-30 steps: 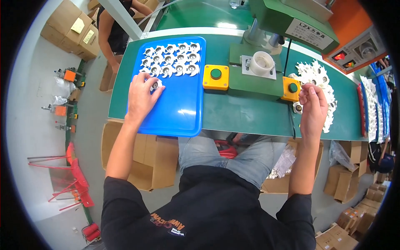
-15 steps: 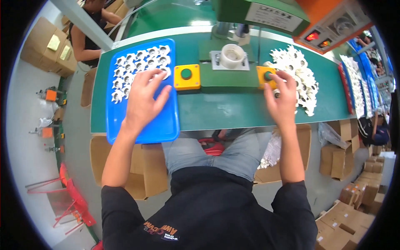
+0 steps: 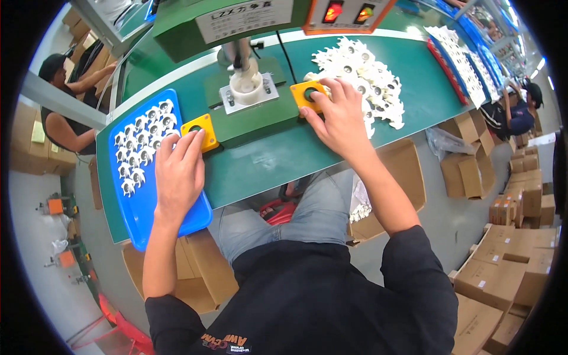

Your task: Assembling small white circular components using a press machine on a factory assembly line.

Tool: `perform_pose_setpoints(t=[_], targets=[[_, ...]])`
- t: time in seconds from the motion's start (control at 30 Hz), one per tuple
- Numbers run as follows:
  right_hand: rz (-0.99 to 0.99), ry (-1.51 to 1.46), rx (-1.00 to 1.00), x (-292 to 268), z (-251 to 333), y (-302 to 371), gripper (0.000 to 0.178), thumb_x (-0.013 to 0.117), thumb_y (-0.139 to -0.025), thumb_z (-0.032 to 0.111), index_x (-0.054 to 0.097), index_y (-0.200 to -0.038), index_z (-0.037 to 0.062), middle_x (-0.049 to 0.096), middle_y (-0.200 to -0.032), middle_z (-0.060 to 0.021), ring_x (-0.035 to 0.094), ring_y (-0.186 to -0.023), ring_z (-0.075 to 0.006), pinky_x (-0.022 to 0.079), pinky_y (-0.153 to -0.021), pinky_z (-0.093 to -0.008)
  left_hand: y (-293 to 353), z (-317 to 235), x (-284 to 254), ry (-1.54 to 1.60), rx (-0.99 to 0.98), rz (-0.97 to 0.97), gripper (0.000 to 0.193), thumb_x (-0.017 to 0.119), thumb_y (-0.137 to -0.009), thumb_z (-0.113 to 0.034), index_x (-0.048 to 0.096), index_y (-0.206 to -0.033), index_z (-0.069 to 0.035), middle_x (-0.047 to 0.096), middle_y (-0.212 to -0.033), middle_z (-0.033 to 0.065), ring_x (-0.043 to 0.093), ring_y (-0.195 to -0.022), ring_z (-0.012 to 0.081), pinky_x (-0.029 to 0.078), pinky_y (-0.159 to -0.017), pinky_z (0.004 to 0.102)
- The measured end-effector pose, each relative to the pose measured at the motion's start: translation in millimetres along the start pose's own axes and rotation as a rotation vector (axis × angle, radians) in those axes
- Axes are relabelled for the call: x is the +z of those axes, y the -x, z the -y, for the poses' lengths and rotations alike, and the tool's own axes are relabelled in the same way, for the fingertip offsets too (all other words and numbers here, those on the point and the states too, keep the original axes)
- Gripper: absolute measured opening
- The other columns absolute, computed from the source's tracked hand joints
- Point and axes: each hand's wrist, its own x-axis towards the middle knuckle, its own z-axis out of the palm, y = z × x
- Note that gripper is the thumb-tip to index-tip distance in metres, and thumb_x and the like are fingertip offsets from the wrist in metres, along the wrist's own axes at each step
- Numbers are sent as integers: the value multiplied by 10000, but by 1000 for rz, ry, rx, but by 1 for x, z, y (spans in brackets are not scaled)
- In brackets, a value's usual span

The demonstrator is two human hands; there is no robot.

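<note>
My left hand has its fingers stretched over the left yellow button box, hiding its button. My right hand reaches across the right yellow button box, fingers apart, fingertips at its green button. Between the boxes stands a green press. Its metal ram comes down to a white cup-shaped fixture on a metal plate; a white piece shows inside the rim. White finned parts with dark round centres lie in rows on a blue tray left of the press.
A heap of similar white parts spreads right of the press. An orange box with lit red switches stands behind. Open cartons sit below the green table's edge. Another person sits at far left.
My left hand has moved from the tray's parts to the left button box. The right hand stays at its button. The ram now reaches the fixture. My view has turned right.
</note>
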Motion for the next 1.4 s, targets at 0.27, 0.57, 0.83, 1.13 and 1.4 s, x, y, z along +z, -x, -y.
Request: perform_pose_setpoints(t=[0.27,0.57,0.83,1.13,1.4], targets=[[-105,-38,158,-32,-32,59,260,799,-831,138,720,-1065,57,644,-1095,-130,615,-1013,-339,495,-859,-450,2,9,-2,191,-132,-53,356,627,-944,35,692,-1292,7,707,-1227,178,610,-1154,369,486,-1027,438],[125,64,121,-46,-49,86,184,805,-829,143,727,-982,80,666,-1088,-105,635,-1031,-310,524,-858,-425,-28,-8,0,248,-90,-52,311,616,-920,51,706,-1217,33,691,-1192,173,624,-1082,361,512,-965,434],[-141,-61,232,-45,-57,90,107,761,-882,36,724,-982,28,723,-982,-117,699,-867,-321,563,-764,-398,-55,-13,15,325,-164,-135,353,746,-897,-126,703,-1219,12,705,-1158,185,657,-992,359,533,-912,435],[-368,-556,670,-37,-44,80,100,705,-1006,66,735,-1032,-25,738,-935,-78,702,-823,-136,555,-763,-280,-142,-31,8,582,-376,-139,526,860,-813,-358,727,-1179,-4,740,-1174,142,664,-945,272,553,-863,373],[-102,-1097,696,-11,34,-39,169,673,-1024,90,703,-1090,-63,762,-941,-121,750,-870,-168,586,-782,-296,-102,-2,12,225,-194,-136,422,857,-807,-247,739,-1137,-12,728,-1155,146,669,-1088,346,533,-951,436]])
